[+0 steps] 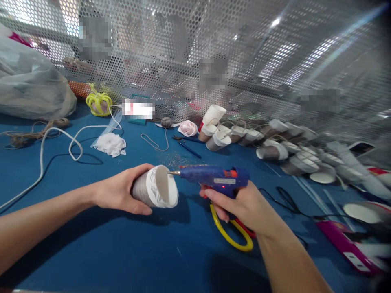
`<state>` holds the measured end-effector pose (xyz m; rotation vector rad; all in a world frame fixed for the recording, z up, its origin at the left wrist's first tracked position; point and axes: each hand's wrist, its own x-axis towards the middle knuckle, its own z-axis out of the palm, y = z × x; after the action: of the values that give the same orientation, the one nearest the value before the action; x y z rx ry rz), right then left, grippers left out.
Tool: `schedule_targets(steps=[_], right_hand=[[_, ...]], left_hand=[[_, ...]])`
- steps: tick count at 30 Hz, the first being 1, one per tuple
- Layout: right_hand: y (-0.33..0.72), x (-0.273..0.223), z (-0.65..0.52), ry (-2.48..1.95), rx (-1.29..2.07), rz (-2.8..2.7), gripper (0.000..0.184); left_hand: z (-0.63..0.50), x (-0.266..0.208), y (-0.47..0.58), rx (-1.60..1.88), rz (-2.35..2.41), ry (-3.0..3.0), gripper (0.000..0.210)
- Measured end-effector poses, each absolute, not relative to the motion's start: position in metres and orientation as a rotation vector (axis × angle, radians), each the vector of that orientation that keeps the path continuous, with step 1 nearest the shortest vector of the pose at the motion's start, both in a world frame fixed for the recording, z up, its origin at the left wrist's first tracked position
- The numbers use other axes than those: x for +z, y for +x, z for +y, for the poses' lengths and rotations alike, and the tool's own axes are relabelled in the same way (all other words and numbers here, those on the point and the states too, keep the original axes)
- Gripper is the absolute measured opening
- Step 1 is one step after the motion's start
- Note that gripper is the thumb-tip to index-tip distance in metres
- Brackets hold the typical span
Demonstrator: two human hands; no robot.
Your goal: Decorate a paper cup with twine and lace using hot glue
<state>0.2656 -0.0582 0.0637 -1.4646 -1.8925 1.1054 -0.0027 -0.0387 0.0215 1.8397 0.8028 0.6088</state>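
My left hand (122,189) is wrapped round a paper cup (142,189) covered in grey-brown material, with a white ruffled band at its mouth. The cup lies tilted, its open end facing right. In my right hand (241,203) is a blue hot glue gun (204,177), a small red light glowing on its side. The metal nozzle points left and is at the cup's rim; whether it touches I cannot tell. Yellow-handled scissors (224,234) lie on the table under my right hand, partly hidden by it.
Several wrapped cups with handles (270,150) stand or lie at the back right. White fabric pieces (110,143), a yarn ball (166,121), a pink rose-like piece (187,128) and pliers (187,148) lie behind. A white cable (42,150) curls at left; a magenta box (348,248) sits right.
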Motion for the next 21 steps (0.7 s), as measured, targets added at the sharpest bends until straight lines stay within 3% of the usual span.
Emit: schedule_targets(steps=[14,21], right_hand=[[0.2693,0.0633,-0.0587,-1.492,1.122,-1.959,0.028],[0.2725,0.0602,-0.0576,-1.459,1.221,-1.868,0.025]], left_hand=[[-0.0347,0.022,-0.0073,0.48,0.673,1.605,0.067],[-0.0339,0.0198,-0.0076,0.612,0.77,1.746,0.065]])
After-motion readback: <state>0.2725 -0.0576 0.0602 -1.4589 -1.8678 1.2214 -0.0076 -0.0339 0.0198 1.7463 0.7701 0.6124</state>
